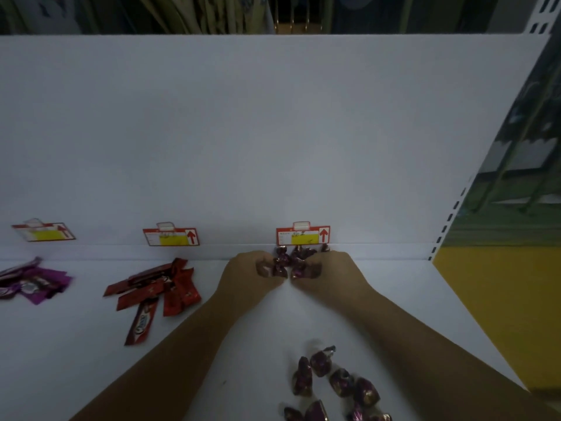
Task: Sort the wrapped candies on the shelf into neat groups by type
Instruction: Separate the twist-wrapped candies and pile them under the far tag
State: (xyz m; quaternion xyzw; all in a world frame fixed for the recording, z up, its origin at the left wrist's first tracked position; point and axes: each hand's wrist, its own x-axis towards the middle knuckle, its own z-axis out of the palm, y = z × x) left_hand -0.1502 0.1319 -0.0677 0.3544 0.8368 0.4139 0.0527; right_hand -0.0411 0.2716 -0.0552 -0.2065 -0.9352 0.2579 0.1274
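Nearest me, loose purple candies (pixel 334 384) lie on the shelf (pixel 91 360). I see my left grip (pixel 252 270) and right grip (pixel 328 270) both curled round the purple candy pile (pixel 296 258) at the back, under the right price tag (pixel 303 233).

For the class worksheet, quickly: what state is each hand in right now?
Left hand: grips dark wrapped candies.
Right hand: grips more from the same pile.

Price tags (pixel 303 235), slotted upright (pixel 452 214) — yellow panel (pixel 501 299)
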